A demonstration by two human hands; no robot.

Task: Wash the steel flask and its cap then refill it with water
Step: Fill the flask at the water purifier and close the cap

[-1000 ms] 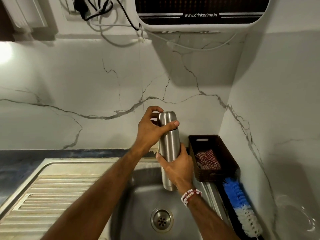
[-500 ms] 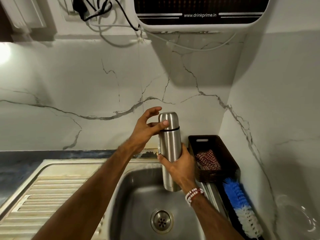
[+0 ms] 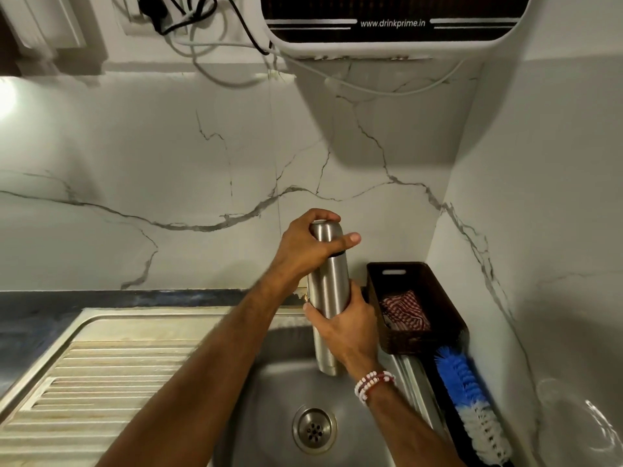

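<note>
White, grey-veined marble walls [image 3: 168, 156] meet in a corner at right. A water purifier [image 3: 387, 38] hangs top centre, with cables [image 3: 188, 15] at upper left and a steel sink [image 3: 279, 375] with ribbed drainboard [image 3: 101, 382] below.

The drainboard [image 3: 111, 382] on the left and the sink [image 3: 269, 382] round its drain [image 3: 314, 430] lie open from above, the flask [image 3: 328, 288] stands upright over the sink's back, the basket [image 3: 421, 342] and brush [image 3: 462, 382] fill the strip against the right wall [image 3: 539, 230], and the purifier [image 3: 387, 42] with its cables [image 3: 209, 62] overhangs high up.

The left hand [image 3: 308, 246] curls over the cap [image 3: 325, 231] of the steel flask [image 3: 328, 284], thumb laid across it. The right hand [image 3: 349, 323] wraps the flask's lower body, both forearms extended forward.
</note>
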